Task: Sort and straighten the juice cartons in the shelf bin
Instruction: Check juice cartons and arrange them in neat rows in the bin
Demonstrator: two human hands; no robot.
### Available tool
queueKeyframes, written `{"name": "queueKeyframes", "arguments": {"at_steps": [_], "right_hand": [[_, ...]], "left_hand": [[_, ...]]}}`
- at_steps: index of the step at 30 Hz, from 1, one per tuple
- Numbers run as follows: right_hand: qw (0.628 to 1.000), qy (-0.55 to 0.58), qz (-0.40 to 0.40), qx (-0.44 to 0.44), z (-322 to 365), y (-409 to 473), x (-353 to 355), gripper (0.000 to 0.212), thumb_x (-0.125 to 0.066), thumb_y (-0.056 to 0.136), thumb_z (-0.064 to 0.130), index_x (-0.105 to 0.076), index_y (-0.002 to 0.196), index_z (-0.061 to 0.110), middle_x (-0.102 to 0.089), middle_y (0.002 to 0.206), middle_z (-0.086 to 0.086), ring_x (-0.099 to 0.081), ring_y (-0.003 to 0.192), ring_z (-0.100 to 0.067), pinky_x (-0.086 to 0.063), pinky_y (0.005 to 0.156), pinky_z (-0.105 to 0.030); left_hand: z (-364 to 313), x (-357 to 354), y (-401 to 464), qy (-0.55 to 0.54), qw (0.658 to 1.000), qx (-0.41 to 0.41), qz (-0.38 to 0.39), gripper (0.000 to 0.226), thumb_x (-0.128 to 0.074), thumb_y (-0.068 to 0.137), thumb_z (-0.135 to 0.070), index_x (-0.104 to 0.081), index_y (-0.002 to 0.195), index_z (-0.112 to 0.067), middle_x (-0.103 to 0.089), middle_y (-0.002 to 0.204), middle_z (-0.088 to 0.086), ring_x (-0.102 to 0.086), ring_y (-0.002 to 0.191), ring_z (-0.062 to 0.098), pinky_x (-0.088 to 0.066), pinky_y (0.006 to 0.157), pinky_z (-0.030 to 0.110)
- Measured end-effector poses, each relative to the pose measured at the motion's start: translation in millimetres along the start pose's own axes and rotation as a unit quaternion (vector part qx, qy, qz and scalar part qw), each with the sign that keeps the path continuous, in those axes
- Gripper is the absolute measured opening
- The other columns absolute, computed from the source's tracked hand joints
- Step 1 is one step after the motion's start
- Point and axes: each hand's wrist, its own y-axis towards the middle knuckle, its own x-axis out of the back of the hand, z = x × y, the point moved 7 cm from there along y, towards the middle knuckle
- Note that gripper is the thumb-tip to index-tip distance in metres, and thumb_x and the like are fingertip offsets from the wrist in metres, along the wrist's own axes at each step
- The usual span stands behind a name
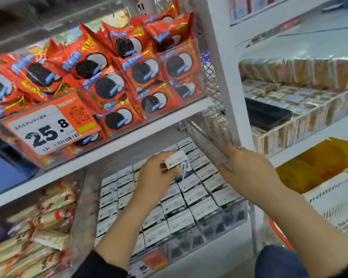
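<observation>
**In the lower shelf bin: one carton lifted, a gap waiting beneath**

Above the packed rows, held in the left hand: a single juice carton, fingers curled narrowly round its near end, white top face turned up and toward the camera. Long axis tilted, running from lower left up to upper right, not yet square with the cartons in the bin, which stand upright in tidy columns with tops showing. Directly under the raised carton, apparently a dark gap in the rows, partly hidden by the hand; probably the slot to fill. Left hand clearly nearer to that slot, almost over it. Off to the right, against the clear side wall of the bin: the right hand, fingers laid fairly straight along the panel, thumb hidden, seemingly steadying it, holding no carton. For the coming move, likely needed: carton turned upright, aligned with its neighbours, then lowered straight down. On the shelf above, red biscuit packs and a price tag.
</observation>
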Motion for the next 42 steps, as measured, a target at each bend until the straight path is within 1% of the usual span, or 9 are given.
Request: {"name": "queueKeyframes", "arguments": {"at_steps": [4,9,15,19,24,29,36,39,42], "right_hand": [[1.000,0.008,-0.001,0.010,0,-2,-1,0.034,-0.043,0.096,0.041,-0.050,0.119,0.017,-0.060,0.096,-0.006,-0.063,0.084,-0.028,-0.039,0.059,-0.029],[1.000,0.014,0.005,0.017,-1,-2,-3,0.033,-0.043,0.096,0.039,-0.046,0.121,0.017,-0.059,0.098,-0.005,-0.063,0.085,-0.028,-0.035,0.058,-0.028],[1.000,0.000,-0.003,0.019,1,-3,-3,0.030,-0.043,0.096,0.038,-0.048,0.115,0.016,-0.059,0.100,-0.005,-0.063,0.086,-0.028,-0.036,0.058,-0.027],[1.000,-0.005,-0.008,0.014,1,-2,-3,0.028,-0.043,0.096,0.037,-0.048,0.114,0.017,-0.060,0.099,-0.004,-0.063,0.084,-0.027,-0.037,0.057,-0.027],[1.000,-0.007,-0.006,0.012,2,-3,-4,0.029,-0.042,0.096,0.040,-0.047,0.115,0.018,-0.059,0.097,-0.003,-0.064,0.082,-0.025,-0.040,0.056,-0.028],[1.000,-0.007,0.001,0.011,3,-4,-4,0.029,-0.041,0.097,0.041,-0.047,0.114,0.018,-0.060,0.098,-0.002,-0.063,0.081,-0.024,-0.039,0.056,-0.027],[1.000,-0.012,0.019,0.007,1,-4,-1,0.030,-0.040,0.097,0.042,-0.049,0.115,0.020,-0.056,0.090,0.001,-0.062,0.082,-0.021,-0.039,0.056,-0.026],[1.000,-0.013,-0.020,0.000,7,-7,12,0.030,-0.040,0.096,0.043,-0.052,0.116,0.023,-0.056,0.092,0.003,-0.060,0.083,-0.019,-0.035,0.054,-0.026],[0.993,0.030,-0.109,0.037,26,-15,32,0.034,-0.046,0.093,0.044,-0.059,0.117,0.024,-0.064,0.100,0.004,-0.061,0.087,-0.019,-0.034,0.055,-0.023]], "left_hand": [[11,-15,1,0.016,0.999,0.030,0.041,0.034,-0.073,0.084,-0.020,-0.066,0.117,-0.018,-0.066,0.114,0.000,-0.064,0.097,0.012,-0.051,0.088,0.027],[21,-22,1,0.132,0.990,0.012,0.039,0.034,-0.069,0.086,-0.037,-0.063,0.119,-0.033,-0.060,0.122,-0.009,-0.052,0.116,0.011,-0.043,0.101,0.032],[25,-12,14,0.178,0.984,-0.008,0.025,0.021,-0.059,0.094,-0.029,-0.068,0.112,-0.025,-0.059,0.115,-0.003,-0.052,0.104,0.009,-0.038,0.100,0.025],[33,-10,34,0.228,0.973,0.025,0.041,0.021,-0.063,0.092,-0.024,-0.066,0.112,-0.020,-0.061,0.121,0.002,-0.054,0.115,0.018,-0.043,0.099,0.032],[36,-13,50,0.286,0.949,0.054,0.120,0.033,-0.067,0.087,-0.038,-0.062,0.115,-0.022,-0.061,0.120,0.001,-0.050,0.117,0.018,-0.044,0.098,0.036],[29,-13,55,0.372,0.919,0.024,0.124,0.043,-0.065,0.085,-0.050,-0.062,0.119,-0.024,-0.061,0.118,-0.004,-0.049,0.115,0.018,-0.037,0.097,0.031],[19,-4,33,0.227,0.973,-0.038,0.016,0.037,-0.053,0.094,-0.041,-0.054,0.121,-0.016,-0.050,0.116,-0.002,-0.044,0.113,0.016,-0.038,0.092,0.028],[3,19,21,0.072,0.994,-0.026,-0.075,0.029,-0.053,0.095,-0.038,-0.053,0.116,-0.018,-0.059,0.108,-0.002,-0.056,0.098,0.015,-0.044,0.077,0.030],[4,31,-1,-0.147,0.980,0.046,-0.129,0.018,-0.056,0.094,-0.033,-0.060,0.102,-0.017,-0.071,0.090,-0.002,-0.067,0.085,0.013,-0.054,0.071,0.024]]}}
